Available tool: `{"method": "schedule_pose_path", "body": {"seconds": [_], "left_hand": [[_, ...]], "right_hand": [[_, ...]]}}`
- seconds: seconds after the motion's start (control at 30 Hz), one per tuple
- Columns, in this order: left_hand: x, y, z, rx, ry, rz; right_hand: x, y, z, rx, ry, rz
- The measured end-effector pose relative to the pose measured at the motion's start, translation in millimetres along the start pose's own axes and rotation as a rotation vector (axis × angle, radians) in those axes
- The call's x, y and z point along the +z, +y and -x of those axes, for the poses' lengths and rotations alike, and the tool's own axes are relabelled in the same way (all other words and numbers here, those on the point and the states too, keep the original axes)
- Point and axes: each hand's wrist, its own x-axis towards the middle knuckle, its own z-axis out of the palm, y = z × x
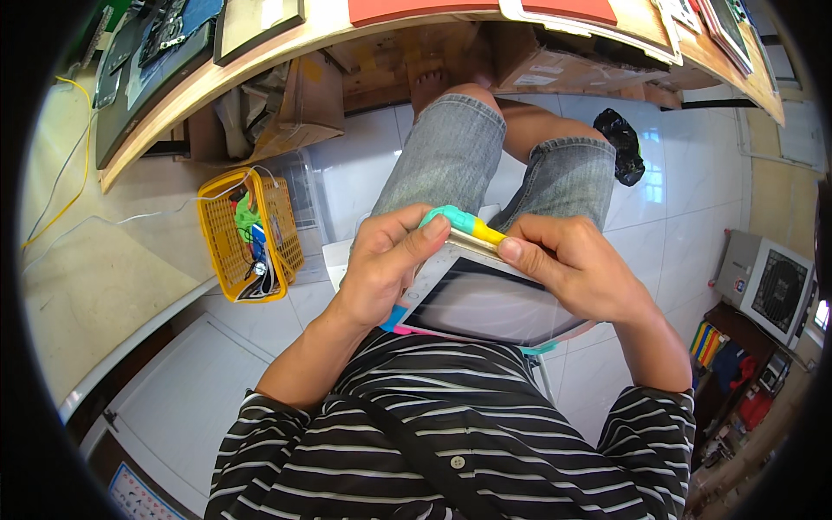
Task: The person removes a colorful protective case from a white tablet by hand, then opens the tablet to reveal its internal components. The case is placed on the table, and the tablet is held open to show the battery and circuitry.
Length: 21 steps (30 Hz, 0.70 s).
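A white-edged tablet with a dark screen (487, 302) rests against my striped shirt, tilted above my lap. Around its rim runs a soft-looking protective case (452, 219) in teal and yellow, with blue and pink at the lower left corner. My left hand (388, 260) grips the tablet's left side, its thumb pressing near the teal part of the far edge. Closed on the far right edge is my right hand (574, 267), its thumb beside the yellow part. A narrow gap shows between case and tablet along that far edge. Fingers beneath the tablet are hidden.
A wooden desk (325, 43) curves across the top, with cardboard boxes (316, 95) underneath. At left stands a yellow basket (251, 234) of mixed items, with a white cable crossing it. A black plastic bag (619, 147) lies beyond my knee; a fan unit (770, 288) stands right.
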Motion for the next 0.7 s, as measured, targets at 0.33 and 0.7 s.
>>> {"method": "schedule_pose_path", "body": {"seconds": [0.33,0.7], "left_hand": [[0,7,-26,-0.053,-0.008,-0.016],[14,-1,-45,0.032,0.017,0.113]], "right_hand": [[4,16,-21,0.012,0.22,0.025],[45,12,-9,-0.458,0.645,0.334]]}}
